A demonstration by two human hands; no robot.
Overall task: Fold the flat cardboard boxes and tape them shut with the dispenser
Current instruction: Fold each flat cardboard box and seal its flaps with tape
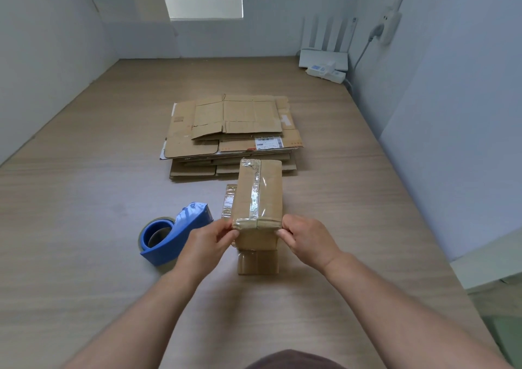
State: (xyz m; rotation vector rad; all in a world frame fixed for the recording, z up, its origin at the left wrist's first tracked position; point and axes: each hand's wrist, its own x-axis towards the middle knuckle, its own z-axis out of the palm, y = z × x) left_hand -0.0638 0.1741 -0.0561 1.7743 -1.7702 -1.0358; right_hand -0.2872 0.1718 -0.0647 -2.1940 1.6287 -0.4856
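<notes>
A small folded cardboard box [264, 196] stands in the middle of the wooden table, with clear tape running along its top seam and over its near edge. My left hand [210, 241] pinches the box's near left corner. My right hand [306, 240] pinches the near right corner. A blue tape dispenser [175, 233] with its roll lies on the table just left of my left hand. Behind the box lies a stack of flat cardboard boxes [231, 134].
A white router [323, 57] and a power strip [326, 71] sit at the table's far right corner, with a cable going up the right wall. White walls close in on the left, back and right. Bare wooden tabletop [84, 199] spreads to the left.
</notes>
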